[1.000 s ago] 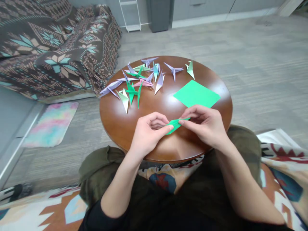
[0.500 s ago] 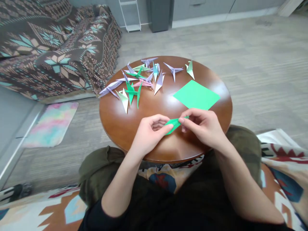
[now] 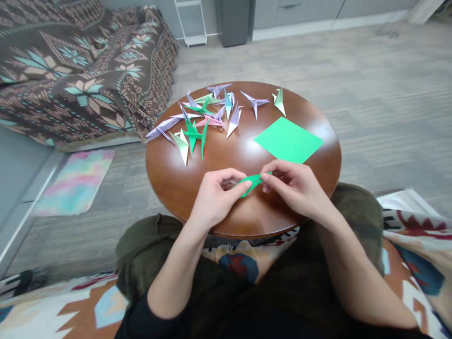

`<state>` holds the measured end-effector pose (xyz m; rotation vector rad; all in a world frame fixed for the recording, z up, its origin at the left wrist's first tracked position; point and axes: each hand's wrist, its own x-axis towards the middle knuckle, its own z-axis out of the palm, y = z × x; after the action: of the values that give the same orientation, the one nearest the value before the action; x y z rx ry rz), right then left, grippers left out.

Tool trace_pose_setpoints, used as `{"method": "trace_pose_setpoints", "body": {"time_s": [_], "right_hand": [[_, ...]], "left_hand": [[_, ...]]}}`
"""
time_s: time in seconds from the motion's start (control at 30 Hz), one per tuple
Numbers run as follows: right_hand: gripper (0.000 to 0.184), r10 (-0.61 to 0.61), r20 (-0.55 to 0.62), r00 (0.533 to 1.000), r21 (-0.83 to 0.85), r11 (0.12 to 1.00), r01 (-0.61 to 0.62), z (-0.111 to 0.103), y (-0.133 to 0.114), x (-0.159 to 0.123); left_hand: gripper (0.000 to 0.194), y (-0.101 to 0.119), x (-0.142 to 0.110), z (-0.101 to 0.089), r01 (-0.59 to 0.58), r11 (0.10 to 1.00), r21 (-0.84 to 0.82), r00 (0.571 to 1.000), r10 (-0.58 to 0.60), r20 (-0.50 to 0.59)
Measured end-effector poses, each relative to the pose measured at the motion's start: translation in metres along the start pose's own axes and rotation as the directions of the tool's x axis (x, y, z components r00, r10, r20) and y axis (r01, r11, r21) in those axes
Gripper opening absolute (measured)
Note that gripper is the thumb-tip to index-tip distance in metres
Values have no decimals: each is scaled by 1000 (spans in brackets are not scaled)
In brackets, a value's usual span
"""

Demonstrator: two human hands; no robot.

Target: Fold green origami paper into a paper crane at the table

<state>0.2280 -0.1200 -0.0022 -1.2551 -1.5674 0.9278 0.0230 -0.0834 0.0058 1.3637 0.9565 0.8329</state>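
Observation:
A small folded green paper (image 3: 253,182) is held just above the near part of the round brown table (image 3: 176,186). My left hand (image 3: 221,193) pinches its left end between thumb and fingers. At the other end, my right hand (image 3: 291,185) grips the narrow tip, thumb against forefinger; the fingers hide part of that tip. Just beyond my right hand lies a flat green paper sheet (image 3: 287,140), its near corner covered by the hand.
Several folded paper cranes, among them a green crane (image 3: 193,134) and a pink crane (image 3: 211,122), cluster at the table's far left. A purple crane (image 3: 254,103) and a pale green crane (image 3: 279,102) stand farther right. A blanket-covered sofa (image 3: 88,80) is beyond the left side.
Both hands have shifted slightly to the left with the folded green paper. Less of its right tip shows past my right fingers. The cranes and flat sheet stay in place.

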Motion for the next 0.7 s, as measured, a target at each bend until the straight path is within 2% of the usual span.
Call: {"method": "trace_pose_setpoints", "body": {"time_s": [0.2,0.37,0.53,0.6,0.7], "right_hand": [[13,-142,38,989,-184,972,147,-3,2,1],[13,-281,46,958,-284,916,283,3,-1,1],[12,-310,81,947,-335,887,319,-2,1,3],[12,-317,48,947,-393,866,310,-9,7,4],[12,-325,-121,938,-469,852,234,-18,13,4]], "left_hand": [[14,1,0,2,-6,994,110,1000,3,22],[15,0,2,8,-34,987,157,999,29,30],[15,-2,3,8,-32,991,128,999,26,44],[13,-3,3,6,-28,987,158,999,25,21],[10,-3,2,4,-26,982,186,999,30,-21]]}}
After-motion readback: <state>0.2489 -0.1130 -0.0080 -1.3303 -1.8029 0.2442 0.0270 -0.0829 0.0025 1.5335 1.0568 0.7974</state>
